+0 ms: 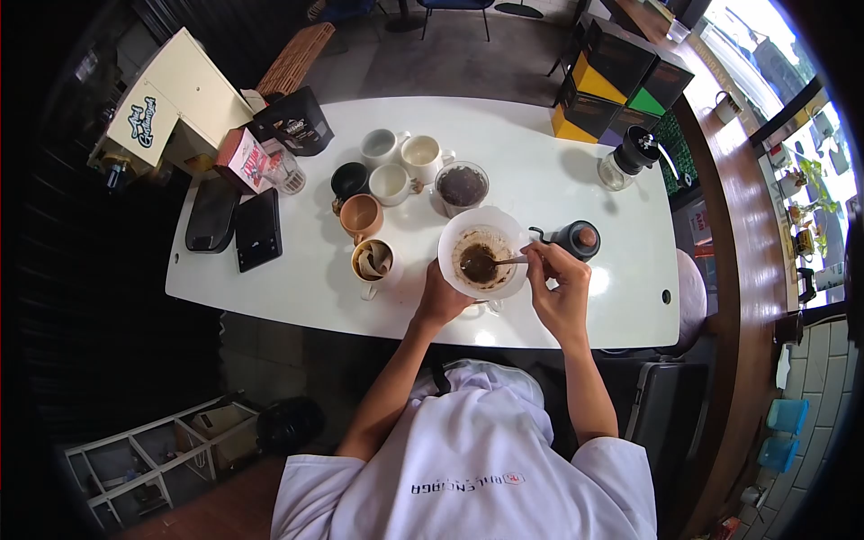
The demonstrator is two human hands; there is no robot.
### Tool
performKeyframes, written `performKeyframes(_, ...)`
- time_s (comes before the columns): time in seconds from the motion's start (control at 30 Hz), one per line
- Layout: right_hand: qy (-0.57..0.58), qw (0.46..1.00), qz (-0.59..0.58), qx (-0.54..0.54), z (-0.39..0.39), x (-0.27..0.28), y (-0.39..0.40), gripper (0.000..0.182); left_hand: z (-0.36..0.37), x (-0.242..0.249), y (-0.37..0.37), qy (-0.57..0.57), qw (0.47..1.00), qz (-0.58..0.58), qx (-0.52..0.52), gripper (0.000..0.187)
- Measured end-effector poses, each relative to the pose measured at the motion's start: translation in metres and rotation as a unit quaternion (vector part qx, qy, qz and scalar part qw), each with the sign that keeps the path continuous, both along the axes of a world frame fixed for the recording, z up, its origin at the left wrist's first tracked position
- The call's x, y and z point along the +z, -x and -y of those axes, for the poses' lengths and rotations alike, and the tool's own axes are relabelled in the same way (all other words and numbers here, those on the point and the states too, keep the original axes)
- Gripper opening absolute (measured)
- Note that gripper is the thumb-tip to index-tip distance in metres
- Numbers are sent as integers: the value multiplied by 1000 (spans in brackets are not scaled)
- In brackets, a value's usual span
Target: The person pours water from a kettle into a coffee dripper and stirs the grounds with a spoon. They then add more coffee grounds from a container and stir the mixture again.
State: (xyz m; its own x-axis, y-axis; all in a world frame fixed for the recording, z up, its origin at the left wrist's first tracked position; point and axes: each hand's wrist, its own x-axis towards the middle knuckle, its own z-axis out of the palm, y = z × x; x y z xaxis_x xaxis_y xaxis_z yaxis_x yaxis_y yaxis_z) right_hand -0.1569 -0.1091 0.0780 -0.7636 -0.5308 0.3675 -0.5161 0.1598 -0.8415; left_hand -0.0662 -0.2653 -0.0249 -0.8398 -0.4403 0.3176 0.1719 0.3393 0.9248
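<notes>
A white paper filter (457, 236) with dark wet coffee grounds (475, 261) at its bottom stands near the table's front edge. My left hand (441, 297) is closed against the left side of the coffee dripper under the filter; its fingers are partly hidden. Pinched in my right hand (560, 286) is a spoon (511, 261), its tip down in the grounds. What supports the dripper below is mostly hidden. Behind it stands a glass (462, 184) of dark contents. A black kettle (579, 239) with a wooden knob sits just beyond my right hand.
Several cups, including an orange one (361, 216), cluster left of centre; a front cup (373, 261) holds crumpled paper. A phone-like black slab (259, 230) lies at left. A hand grinder (630, 157) and stacked black boxes (616, 76) stand at right on the white table (531, 126).
</notes>
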Motion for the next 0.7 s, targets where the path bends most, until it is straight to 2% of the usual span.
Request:
performKeyframes(0.17, 4, 999, -46, -9, 1, 2, -2, 9, 0, 2, 1, 11, 1000, -13, 3, 63)
performKeyframes(0.7, 15, 999, -23, -19, 1, 3, -1, 8, 1, -3, -1, -8, 1000, 23, -17, 68)
